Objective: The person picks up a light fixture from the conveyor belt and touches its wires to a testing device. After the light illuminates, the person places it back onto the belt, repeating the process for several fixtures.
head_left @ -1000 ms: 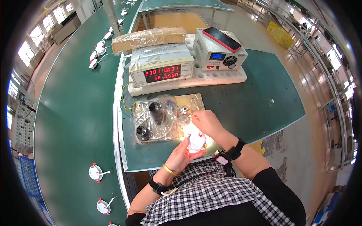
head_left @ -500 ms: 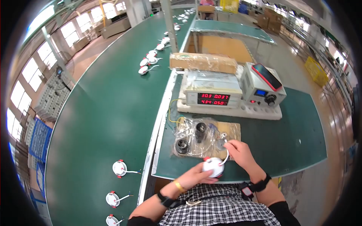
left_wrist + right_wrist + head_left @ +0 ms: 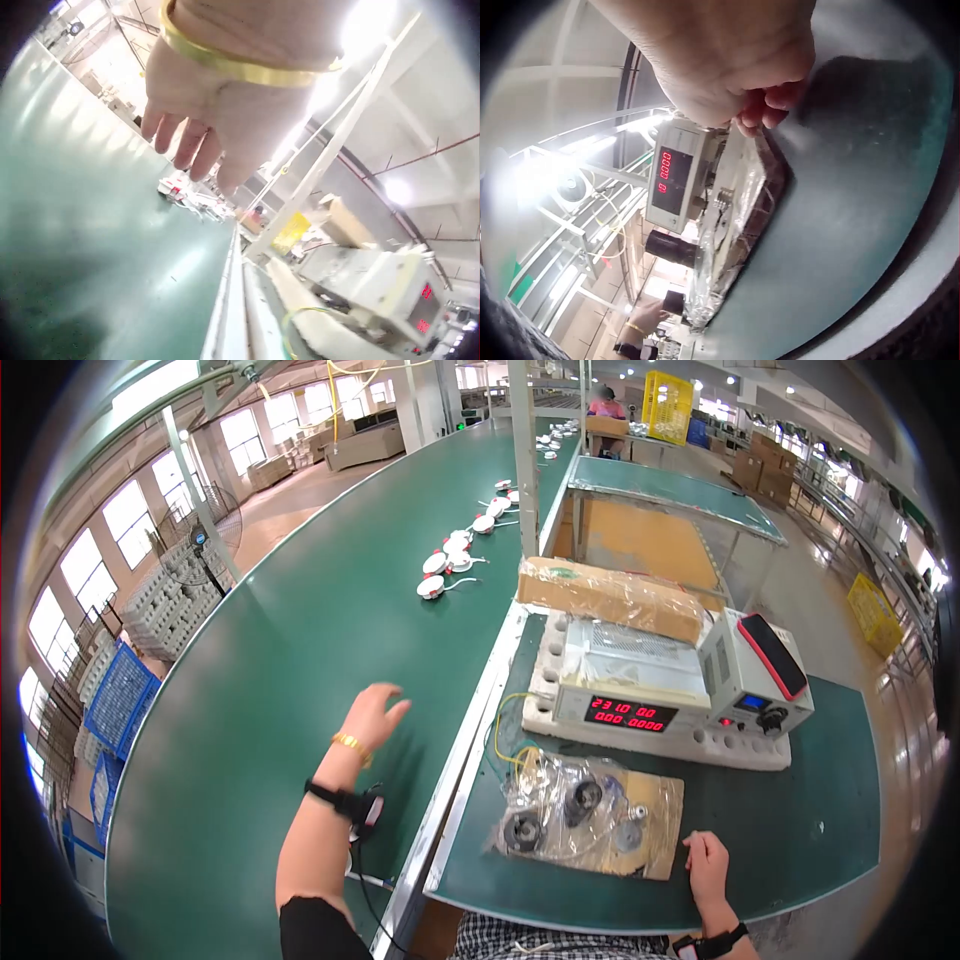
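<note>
My left hand [image 3: 372,718] reaches out over the green belt [image 3: 270,740], fingers extended and thumb apart, holding nothing. In the left wrist view its fingertips overlap a cluster of white round downlights farther along the belt; the nearest downlight [image 3: 432,588] has red clips and a short white cable. Beside the test board [image 3: 660,840], my right hand [image 3: 708,868] hangs low at the table, its fingers loosely curled and nothing in them. Clear plastic film covers much of the board, which carries a tall black socket [image 3: 583,800] and a shorter black socket [image 3: 522,830].
Behind the board a power meter [image 3: 575,705] with red digits and a grey control box [image 3: 725,665] stand on white foam [image 3: 745,748]. A phone [image 3: 772,655] lies on the box, and a long carton [image 3: 610,595] on the meter. A metal rail [image 3: 470,755] separates belt and table.
The downlight has left both hands, and the right hand has released its cable. My left hand moved left over the belt. The meter's lower readings fell to zero, and the head view swung left.
</note>
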